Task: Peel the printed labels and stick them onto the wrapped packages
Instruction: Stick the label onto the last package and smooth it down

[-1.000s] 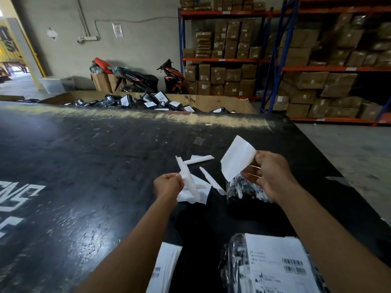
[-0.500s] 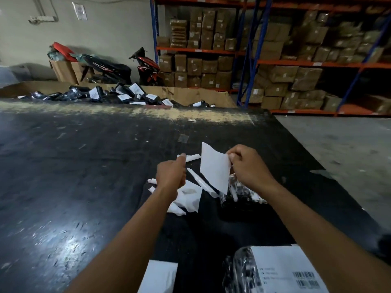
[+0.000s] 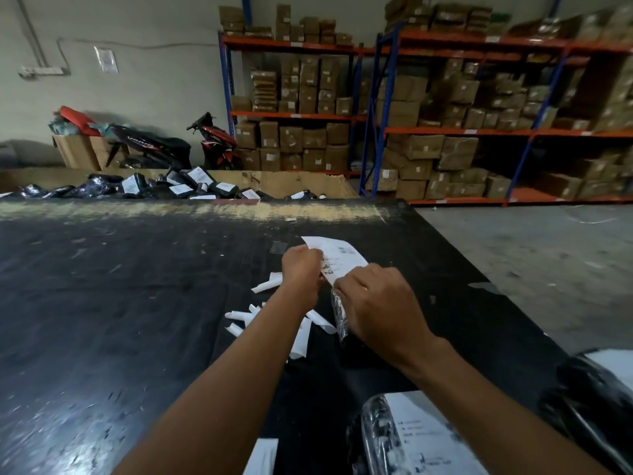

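Left hand [image 3: 301, 269] and right hand [image 3: 373, 303] both pinch label [image 3: 344, 255], just over package [image 3: 338, 313] (mostly hidden under right hand). Risk: slack label folds onto itself or lands crooked.

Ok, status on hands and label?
Left hand and right hand pinch the label, print up. Wrapped package beneath right hand. Backing scraps left of it.

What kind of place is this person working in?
Probably a warehouse packing area: steel racks full of cardboard boxes, labelled black packages heaped beyond the table, left hand and right hand holding a printed label.
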Demonstrator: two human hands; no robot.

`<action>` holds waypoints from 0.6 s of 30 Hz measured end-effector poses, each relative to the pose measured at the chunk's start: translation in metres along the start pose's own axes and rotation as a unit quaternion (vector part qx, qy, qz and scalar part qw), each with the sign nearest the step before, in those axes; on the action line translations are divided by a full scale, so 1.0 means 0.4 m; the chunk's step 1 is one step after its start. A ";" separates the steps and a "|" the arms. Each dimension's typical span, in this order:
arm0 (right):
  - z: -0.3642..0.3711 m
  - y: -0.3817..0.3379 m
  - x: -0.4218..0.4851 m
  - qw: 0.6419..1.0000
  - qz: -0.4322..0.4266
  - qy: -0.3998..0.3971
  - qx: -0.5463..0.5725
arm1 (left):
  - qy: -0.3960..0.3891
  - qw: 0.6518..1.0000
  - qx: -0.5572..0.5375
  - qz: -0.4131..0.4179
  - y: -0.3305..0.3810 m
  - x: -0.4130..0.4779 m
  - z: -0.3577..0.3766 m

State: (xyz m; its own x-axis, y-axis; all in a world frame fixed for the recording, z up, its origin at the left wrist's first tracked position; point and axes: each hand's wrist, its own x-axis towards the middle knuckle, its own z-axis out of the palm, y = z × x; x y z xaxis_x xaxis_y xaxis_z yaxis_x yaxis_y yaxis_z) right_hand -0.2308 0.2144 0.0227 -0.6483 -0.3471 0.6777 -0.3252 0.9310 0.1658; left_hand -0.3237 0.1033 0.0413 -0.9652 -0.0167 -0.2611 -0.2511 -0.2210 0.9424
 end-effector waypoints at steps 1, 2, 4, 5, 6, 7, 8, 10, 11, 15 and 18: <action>-0.004 -0.001 -0.008 1.000 -0.007 -0.003 -0.004 | -0.001 1.000 0.001 0.015 0.002 -0.006 0.010; -0.008 0.000 -0.013 1.000 -0.015 -0.002 -0.002 | 0.000 0.999 0.002 0.034 0.001 -0.010 0.018; -0.016 0.006 -0.023 0.999 -0.035 -0.004 0.006 | 0.004 0.999 -0.001 0.054 -0.004 -0.012 0.026; -0.019 0.011 -0.030 0.999 -0.039 -0.006 0.010 | 0.005 0.998 -0.008 0.054 -0.004 -0.014 0.029; -0.022 0.019 -0.034 0.999 -0.029 -0.002 0.019 | -0.001 0.999 -0.016 0.051 -0.003 -0.016 0.033; -0.028 0.031 -0.035 0.999 0.001 0.008 0.042 | -0.014 0.999 -0.022 0.047 -0.001 -0.019 0.035; -0.032 0.048 -0.032 0.995 0.052 0.021 0.083 | -0.028 0.998 -0.030 0.044 0.001 -0.021 0.038; -0.055 0.092 -0.014 0.962 0.199 0.047 0.181 | -0.066 0.996 -0.050 0.038 0.007 -0.022 0.042; -0.063 0.124 -0.002 0.931 0.282 0.047 0.228 | -0.084 0.994 -0.060 0.034 0.011 -0.025 0.045; -0.052 0.239 0.031 0.727 0.543 -0.043 0.418 | -0.131 0.988 -0.077 0.013 0.011 -0.022 0.066; -0.037 0.267 0.029 0.623 0.575 -0.079 0.524 | -0.151 0.988 -0.046 0.005 -0.002 -0.022 0.098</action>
State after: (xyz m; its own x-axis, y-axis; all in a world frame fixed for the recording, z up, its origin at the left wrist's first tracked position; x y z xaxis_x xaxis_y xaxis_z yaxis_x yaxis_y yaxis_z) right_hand -0.2627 0.3113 0.0590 -0.9005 0.3977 -0.1757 0.1990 0.0177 -0.9798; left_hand -0.3180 0.1420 0.0511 -0.9489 0.2687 -0.1653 -0.2476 -0.3098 0.9180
